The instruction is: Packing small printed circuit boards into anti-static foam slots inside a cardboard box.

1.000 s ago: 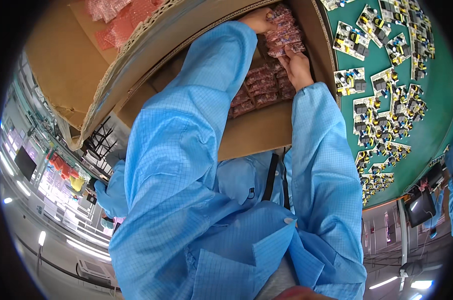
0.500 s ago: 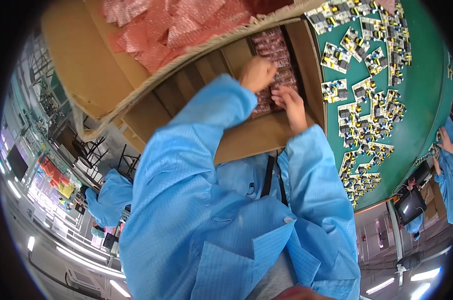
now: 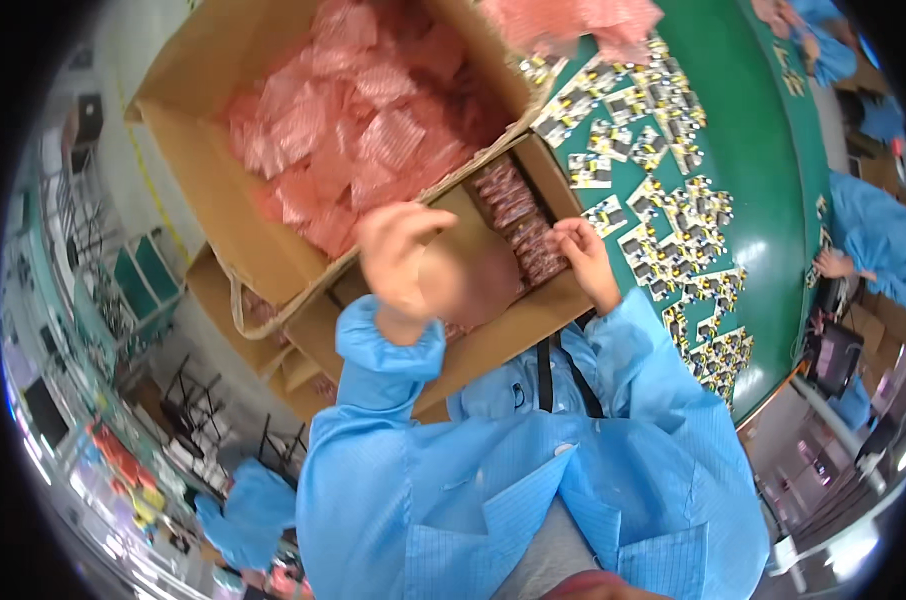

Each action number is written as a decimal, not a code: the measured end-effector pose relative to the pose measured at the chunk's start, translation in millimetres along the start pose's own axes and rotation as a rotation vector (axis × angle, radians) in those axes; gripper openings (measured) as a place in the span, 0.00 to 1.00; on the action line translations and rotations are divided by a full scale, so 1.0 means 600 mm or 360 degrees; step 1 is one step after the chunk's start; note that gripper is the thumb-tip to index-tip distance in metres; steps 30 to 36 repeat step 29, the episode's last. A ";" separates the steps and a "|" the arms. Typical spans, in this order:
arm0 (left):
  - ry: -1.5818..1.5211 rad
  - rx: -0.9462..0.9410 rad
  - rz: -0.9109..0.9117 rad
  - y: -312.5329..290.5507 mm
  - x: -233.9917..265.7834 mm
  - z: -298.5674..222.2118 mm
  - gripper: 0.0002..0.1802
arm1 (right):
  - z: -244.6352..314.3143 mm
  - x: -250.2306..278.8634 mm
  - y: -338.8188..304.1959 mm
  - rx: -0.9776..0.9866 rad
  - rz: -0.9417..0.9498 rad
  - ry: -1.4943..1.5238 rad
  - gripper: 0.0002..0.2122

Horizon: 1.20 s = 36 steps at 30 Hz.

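Observation:
My left hand [image 3: 398,262] is raised over the near, left part of an open cardboard box [image 3: 518,325]. Motion smears its fingers, and a brownish blur lies beside the thumb, so I cannot make out whether it holds anything. My right hand [image 3: 588,262] is at the box's right side, fingers loosely bent and apart, with nothing visible in them. Its fingertips are close to a row of pieces in pinkish-red wrap [image 3: 518,220], packed side by side along the right end inside the box. My left hand and the blur hide part of the box's inside.
A larger carton [image 3: 188,215] full of pink bubble-wrap bags [image 3: 373,130] stands beyond the box. On the right, many small circuit boards [image 3: 683,240] cover part of a green table [image 3: 763,200]. More pink bags [image 3: 583,20] lie at its far end. Co-workers [image 3: 878,235] sit across the table.
My left hand has left the wrapped row and moved left, now blurred. My right hand stays by the row's near end. The view has shifted, showing more of the large carton.

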<state>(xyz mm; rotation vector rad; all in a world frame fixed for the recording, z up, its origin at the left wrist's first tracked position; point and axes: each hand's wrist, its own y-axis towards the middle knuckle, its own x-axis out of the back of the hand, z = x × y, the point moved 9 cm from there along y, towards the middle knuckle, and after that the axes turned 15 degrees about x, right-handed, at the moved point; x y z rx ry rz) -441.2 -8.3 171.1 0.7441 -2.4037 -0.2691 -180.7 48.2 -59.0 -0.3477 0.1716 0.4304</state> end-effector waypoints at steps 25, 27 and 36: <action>-0.0180 0.0596 -0.0200 0.006 0.015 0.057 0.10 | 0.208 0.023 0.468 0.0793 -0.0237 -0.0941 0.10; -0.0178 0.0661 -0.0200 0.003 0.015 0.057 0.10 | 0.261 -0.007 0.460 0.0965 -0.0090 -0.1074 0.10; -0.0108 0.0843 -0.0178 0.007 0.003 0.057 0.09 | 0.328 -0.021 0.464 0.1277 -0.0160 -0.1725 0.09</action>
